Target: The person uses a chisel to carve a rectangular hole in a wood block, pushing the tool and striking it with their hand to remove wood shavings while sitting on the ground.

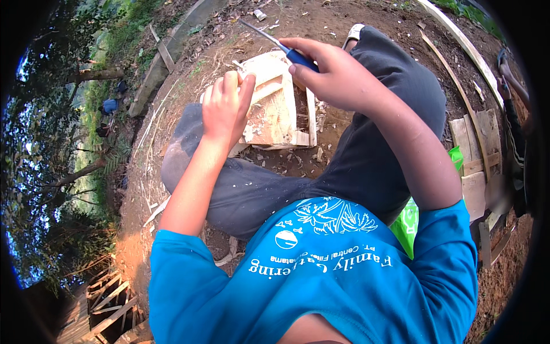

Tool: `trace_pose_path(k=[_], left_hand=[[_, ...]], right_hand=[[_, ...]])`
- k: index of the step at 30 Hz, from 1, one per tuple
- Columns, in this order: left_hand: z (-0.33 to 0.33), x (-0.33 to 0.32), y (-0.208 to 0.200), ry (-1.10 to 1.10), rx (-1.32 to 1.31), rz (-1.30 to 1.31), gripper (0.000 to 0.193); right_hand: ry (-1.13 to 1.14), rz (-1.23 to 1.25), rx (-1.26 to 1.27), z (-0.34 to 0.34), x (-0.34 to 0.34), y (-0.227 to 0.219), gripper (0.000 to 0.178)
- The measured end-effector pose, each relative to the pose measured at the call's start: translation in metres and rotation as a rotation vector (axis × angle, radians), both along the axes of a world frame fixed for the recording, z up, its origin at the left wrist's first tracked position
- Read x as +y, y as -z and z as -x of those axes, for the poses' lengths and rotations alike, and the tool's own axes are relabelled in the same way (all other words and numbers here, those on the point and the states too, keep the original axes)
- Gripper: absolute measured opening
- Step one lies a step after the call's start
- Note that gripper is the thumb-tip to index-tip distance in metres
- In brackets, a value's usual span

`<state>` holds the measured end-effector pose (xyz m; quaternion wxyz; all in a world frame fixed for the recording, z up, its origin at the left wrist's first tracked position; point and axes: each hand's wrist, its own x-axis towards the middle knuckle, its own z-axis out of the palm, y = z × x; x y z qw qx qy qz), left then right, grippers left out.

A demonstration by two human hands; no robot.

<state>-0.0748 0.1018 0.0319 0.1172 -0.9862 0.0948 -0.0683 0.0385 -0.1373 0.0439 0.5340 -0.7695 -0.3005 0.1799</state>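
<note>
In my right hand (329, 71) is a blue-handled tool (299, 58) with a long, thin metal shaft. My fingers wrap its handle, and the shaft points up and left, clear of the wood. My left hand (226, 109) is closed, its fingers curled and the thumb pressed close. A thin pale sliver shows by its fingertips, but what the hand grips cannot be made out. Between my knees lies a pale wooden block (275, 120) with a raised strip across it and shavings on top. My left hand is at its left edge, partly covering it.
Wood shavings and chips litter the dirt floor (303, 163). A green bag (408, 226) lies by my right side, next to wooden boards (478, 137). Long planks (458, 40) lie at the far right, where part of another person (515, 92) shows. Trees (63, 132) stand at the left.
</note>
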Motion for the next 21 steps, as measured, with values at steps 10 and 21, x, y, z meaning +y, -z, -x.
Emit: trace_pose_path(k=[10, 21], left_hand=[[-0.023, -0.003, -0.074, 0.328, 0.076, -0.215, 0.032], [-0.053, 0.02, -0.059, 0.336, 0.497, -0.104, 0.071]], right_hand=[[0.09, -0.026, -0.071, -0.004, 0.001, -0.011, 0.049], [0.141, -0.116, -0.145, -0.008, 0.01, -0.011, 0.048]])
